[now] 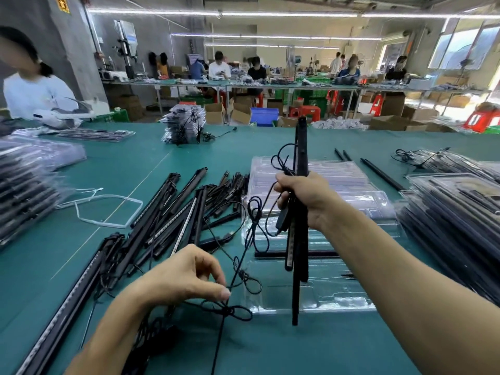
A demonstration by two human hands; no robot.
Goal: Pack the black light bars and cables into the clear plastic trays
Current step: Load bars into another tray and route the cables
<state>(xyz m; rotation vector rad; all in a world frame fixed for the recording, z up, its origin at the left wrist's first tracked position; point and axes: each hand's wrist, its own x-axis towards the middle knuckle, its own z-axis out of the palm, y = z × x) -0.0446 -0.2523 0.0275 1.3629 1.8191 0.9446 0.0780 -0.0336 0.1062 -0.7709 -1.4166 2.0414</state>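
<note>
Right hand (300,196): I keep it clamped mid-length round the upright light bars (301,147), above the clear plastic tray (338,296)
Left hand (186,274): pinches the dangling cable (239,266) just over the desk (162,147)
Handling: bars look stiff and light; cable limp, tangle-prone, so I'd gather its loops

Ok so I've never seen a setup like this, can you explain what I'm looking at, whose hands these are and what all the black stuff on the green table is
No machine here: a person wears a camera on the head, so this one picture looks forward and down at their own hands. The right hand grips a few black light bars upright above an open clear plastic tray. The left hand pinches the thin black cable trailing from them. On the green table a loose pile of bars lies to the left, and stacks of filled trays sit at the right.
</note>
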